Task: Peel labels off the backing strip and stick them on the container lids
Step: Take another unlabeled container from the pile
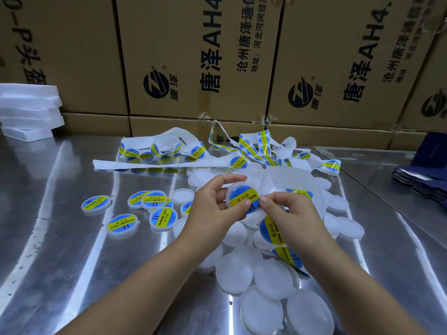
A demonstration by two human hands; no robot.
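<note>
My left hand (215, 204) grips a round translucent lid (232, 189) above the table, fingers curled over its top edge and thumb at its lower edge. A blue and yellow label (243, 197) lies on the lid. My right hand (287, 209) presses a fingertip on the label's right edge; a strip with more labels (273, 232) runs beneath this hand. The long white backing strip (169, 163) with labels lies tangled at the back. Several labelled lids (122, 223) rest on the left. Plain lids (234, 272) are heaped under my arms.
The steel table (60, 238) carries everything. Cardboard boxes (193, 56) wall off the back. White foam slabs (29, 110) are stacked at the far left. Dark blue folded cartons (420, 180) lie at the right edge.
</note>
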